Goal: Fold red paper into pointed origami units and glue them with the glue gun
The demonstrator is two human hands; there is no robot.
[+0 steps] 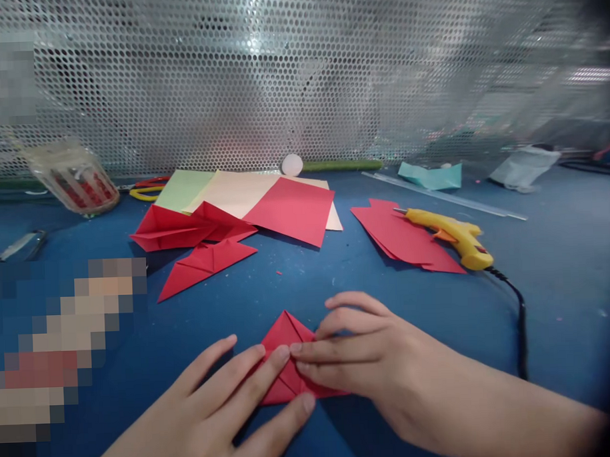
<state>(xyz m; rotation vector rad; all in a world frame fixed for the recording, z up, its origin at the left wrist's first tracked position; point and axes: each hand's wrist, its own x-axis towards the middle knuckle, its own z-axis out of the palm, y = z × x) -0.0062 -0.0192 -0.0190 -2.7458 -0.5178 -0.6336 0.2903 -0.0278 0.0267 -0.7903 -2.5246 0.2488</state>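
A red paper (284,329) folded into a triangle lies on the blue tabletop right in front of me, its peak pointing away. My left hand (216,405) rests over its left side, fingers spread, with the index fingertip near the middle crease and the thumb at the lower edge. From the right, my right hand (369,346) presses its fingertips together on the paper's centre and right flap. Those fingers cover much of the right half. Beyond my left hand lie folded red paper pieces (206,265).
Red sheets (297,209) and pale sheets (234,194) lie farther back. A yellow glue gun (455,236) rests on more red paper (400,235), its cord trailing toward me. A jar (73,176) stands back left, before a perforated metal panel (230,78). Pixelated patches hide the left side.
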